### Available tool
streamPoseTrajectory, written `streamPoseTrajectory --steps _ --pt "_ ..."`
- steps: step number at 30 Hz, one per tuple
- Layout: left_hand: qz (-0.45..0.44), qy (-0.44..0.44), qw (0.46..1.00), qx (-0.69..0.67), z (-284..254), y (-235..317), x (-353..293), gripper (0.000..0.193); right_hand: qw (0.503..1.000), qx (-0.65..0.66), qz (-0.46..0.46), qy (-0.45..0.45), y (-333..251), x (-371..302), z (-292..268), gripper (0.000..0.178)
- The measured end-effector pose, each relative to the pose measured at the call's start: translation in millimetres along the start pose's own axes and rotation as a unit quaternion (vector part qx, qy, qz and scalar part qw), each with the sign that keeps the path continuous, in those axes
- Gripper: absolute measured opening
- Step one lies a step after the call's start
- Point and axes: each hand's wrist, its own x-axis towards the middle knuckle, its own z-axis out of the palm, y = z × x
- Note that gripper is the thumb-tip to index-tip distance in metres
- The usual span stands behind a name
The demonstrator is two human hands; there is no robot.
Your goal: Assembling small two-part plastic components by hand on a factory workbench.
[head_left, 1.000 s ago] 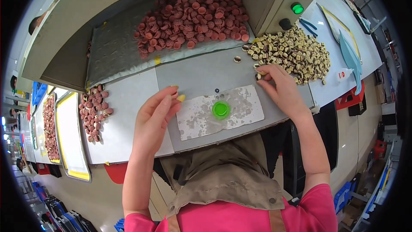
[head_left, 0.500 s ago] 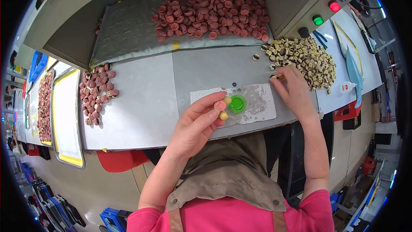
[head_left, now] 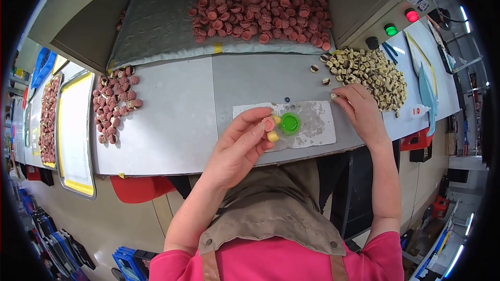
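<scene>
The left hand (head_left: 237, 148) pinches a pink cup (head_left: 269, 124) just left of the green dish (head_left: 290, 123); the right hand (head_left: 362, 112) holds a small cream piece (head_left: 334, 96) in a narrow pinch beside the cream-and-dark pile (head_left: 372, 75). Both are probably light, the cup perhaps fragile, each best gripped by its sides. The cup looks roundish, without clear long axis; its mouth's direction and the piece's axis cannot be told
</scene>
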Motion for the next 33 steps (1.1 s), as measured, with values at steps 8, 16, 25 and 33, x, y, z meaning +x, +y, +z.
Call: streamPoseTrajectory --steps 8,16,25,33 --pt "0.011 0.023 0.999 0.036 4 -2 -1 0.035 1.0 0.002 0.001 0.022 -1 -5 0 0.015" --pt "0.025 0.045 0.996 0.074 6 -5 -1 0.039 0.989 0.104 -0.098 -0.026 -67 3 5 0.017" --pt "0.042 0.047 0.996 0.069 8 -6 -2 0.034 0.987 -0.005 -0.157 -0.021 -74 5 30 0.02" --pt "0.034 0.038 0.994 0.092 9 -7 -2 0.032 0.99 0.096 -0.098 -0.031 -70 1 27 0.02"
